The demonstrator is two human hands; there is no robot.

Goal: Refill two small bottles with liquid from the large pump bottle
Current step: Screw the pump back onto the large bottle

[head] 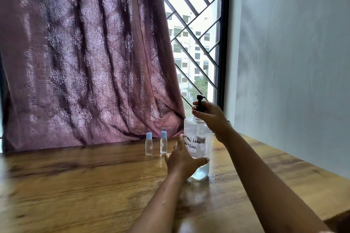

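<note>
From the head camera, the right hand [209,113] was curled around the black pump head [200,103] of the large pump bottle [198,143], fingers closed tight on its collar with the nozzle standing up above the knuckles. The left hand [181,159] was spread wide against the bottle's lower body, thumb reaching across the front under the handwritten label [193,143], fingers wrapped round the far side. The bottle stood upright on the wooden table [75,185]. Just beyond the left fingertips, two small bottles [163,143] with blue caps on stood side by side, apart from the hand, in front of the purple curtain [85,53].
</note>
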